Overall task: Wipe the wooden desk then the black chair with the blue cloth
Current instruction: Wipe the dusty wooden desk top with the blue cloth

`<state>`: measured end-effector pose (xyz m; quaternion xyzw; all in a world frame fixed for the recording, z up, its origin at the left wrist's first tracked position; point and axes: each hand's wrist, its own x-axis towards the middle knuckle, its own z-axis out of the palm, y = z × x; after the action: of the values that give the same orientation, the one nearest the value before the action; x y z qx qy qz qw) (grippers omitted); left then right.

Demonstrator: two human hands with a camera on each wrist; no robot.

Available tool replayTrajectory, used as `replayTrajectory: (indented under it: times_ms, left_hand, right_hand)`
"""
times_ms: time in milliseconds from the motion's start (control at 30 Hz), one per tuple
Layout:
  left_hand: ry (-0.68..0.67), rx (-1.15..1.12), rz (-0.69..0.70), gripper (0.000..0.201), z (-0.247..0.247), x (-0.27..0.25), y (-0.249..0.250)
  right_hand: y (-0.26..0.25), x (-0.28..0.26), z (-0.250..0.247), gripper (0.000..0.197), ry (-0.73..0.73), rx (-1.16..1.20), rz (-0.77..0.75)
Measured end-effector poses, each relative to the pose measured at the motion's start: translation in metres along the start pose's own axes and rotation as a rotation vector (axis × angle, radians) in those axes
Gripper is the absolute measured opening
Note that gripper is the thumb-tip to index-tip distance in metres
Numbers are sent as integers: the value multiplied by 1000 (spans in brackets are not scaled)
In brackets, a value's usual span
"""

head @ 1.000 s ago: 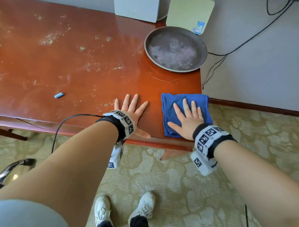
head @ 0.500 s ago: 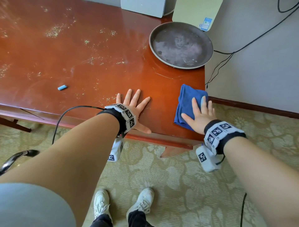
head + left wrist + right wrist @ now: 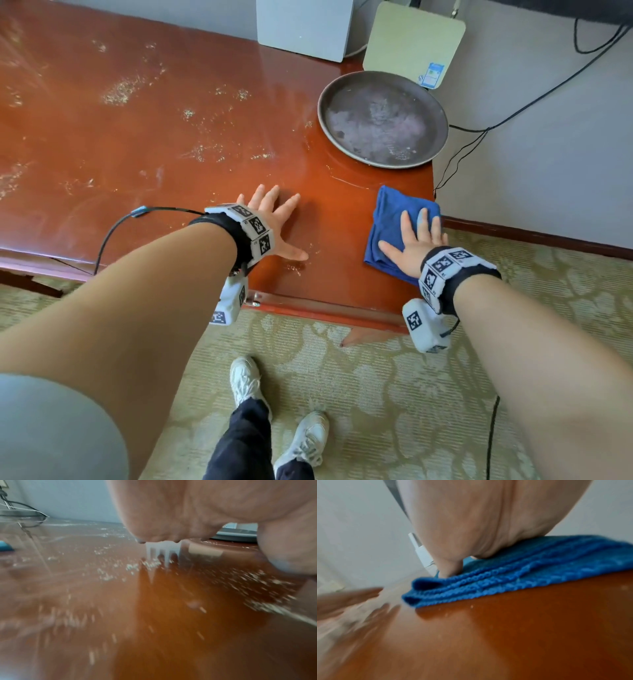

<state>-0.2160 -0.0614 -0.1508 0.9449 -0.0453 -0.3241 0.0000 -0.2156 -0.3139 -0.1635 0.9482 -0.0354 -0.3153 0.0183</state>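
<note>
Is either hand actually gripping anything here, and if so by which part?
Nothing is gripped. The right hand presses flat with straight fingers on the folded blue cloth, near its right edge. The left hand lies flat on the bare wooden desk.

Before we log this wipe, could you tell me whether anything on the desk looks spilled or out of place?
Yes: pale crumbs lie scattered over the unwiped left of the wooden desk, and a small blue object sits near its front edge.

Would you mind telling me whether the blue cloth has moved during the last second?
Yes. The blue cloth has slid right to the wooden desk's right edge, bunching narrower under the right hand.
</note>
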Motion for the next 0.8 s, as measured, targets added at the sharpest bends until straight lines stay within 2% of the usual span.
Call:
replayTrajectory:
  times_ms: [100, 300, 400, 567, 800]
  left_hand:
    - [-1, 49, 5, 113, -14, 16, -13]
    - [-6, 101, 60, 114, -18, 47, -28]
    - [-6, 124, 82, 114, -15, 53, -32]
    - [-35, 138, 96, 113, -17, 56, -32]
    - [-40, 118, 132, 111, -18, 55, -37]
  right_hand:
    - [-14, -4, 4, 76, -9, -78, -9]
    - [-57, 8, -15, 73, -65, -148, -220]
    - [-86, 26, -29, 71, -56, -165, -262]
    - [-91, 43, -35, 72, -43, -92, -176]
    - [-43, 26, -27, 75, -79, 42, 146]
